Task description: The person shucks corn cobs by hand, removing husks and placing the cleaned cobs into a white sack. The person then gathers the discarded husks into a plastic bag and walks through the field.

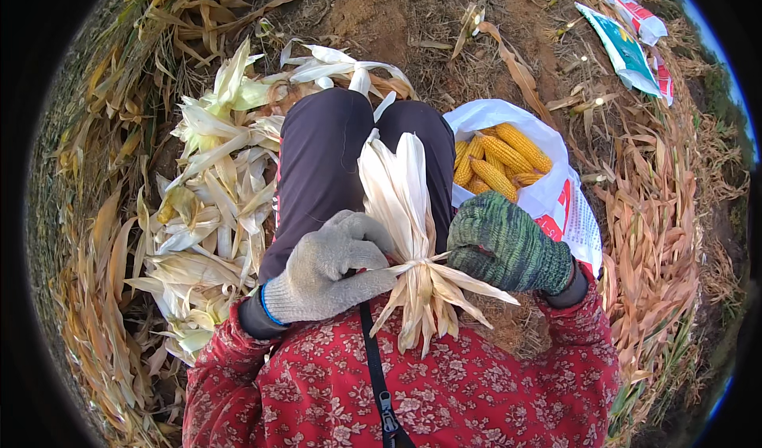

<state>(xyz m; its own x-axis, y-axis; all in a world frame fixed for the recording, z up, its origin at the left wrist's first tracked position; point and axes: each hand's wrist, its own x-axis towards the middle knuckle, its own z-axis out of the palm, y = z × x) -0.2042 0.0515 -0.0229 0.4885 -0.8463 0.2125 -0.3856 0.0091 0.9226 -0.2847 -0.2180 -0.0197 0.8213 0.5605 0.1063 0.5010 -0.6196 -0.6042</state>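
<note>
A bundle of dry corn husks (400,192) lies over my lap, cinched at its middle by a twisted husk strip (414,263). Its pale leaves spread towards my knees, and the shorter ends fan out towards my chest. My left hand (336,266), in a grey work glove, pinches the bundle at the left side of the tie. On the other side, my right hand (506,242) is a fist in a green and black knitted glove, closed on the strip's end. The fingers hide that end.
Beside my right knee stands a white woven sack (574,222) holding husked yellow corn cobs (503,153). Loose husks (208,210) are heaped at my left. Dry stalks (652,239) lie at the right, and printed bags (622,49) rest on the soil farther off.
</note>
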